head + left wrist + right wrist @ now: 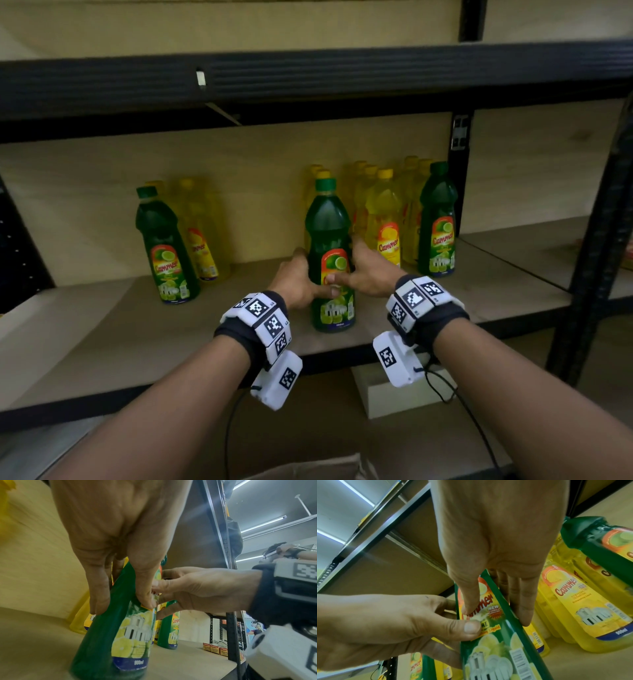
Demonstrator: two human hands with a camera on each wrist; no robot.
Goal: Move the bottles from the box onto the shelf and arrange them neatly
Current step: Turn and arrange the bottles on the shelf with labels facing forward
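Both hands hold the same green bottle (329, 260), which stands upright on the shelf (144, 329) near its front edge. The left hand (297, 283) wraps its left side, fingers behind and thumb across the label; the right hand (367, 270) mirrors it on the right, thumb pressed on the label front, the two thumb tips nearly touching.

The right wrist view reads the label best: "Cammer", a "NEW" starburst, "Liquid", lime slices, dishes and a barcode. The left wrist view adds "900ml" on the blue band at the base.

Behind and right of the held bottle, a cluster of yellow bottles (387, 219) stands in rows, one reading "Cammer" and "LEMON" in the right wrist view. Another green bottle (438, 222) stands at the right end of that cluster. To the left, well apart, a third green bottle (164, 246) stands beside two yellow ones (200, 229).

Only the left wrist view shows small boxes (215, 647) on the next shelf bay, possibly "Colgate", too small to be sure. A cardboard flap (315, 467) shows at the head view's bottom edge.
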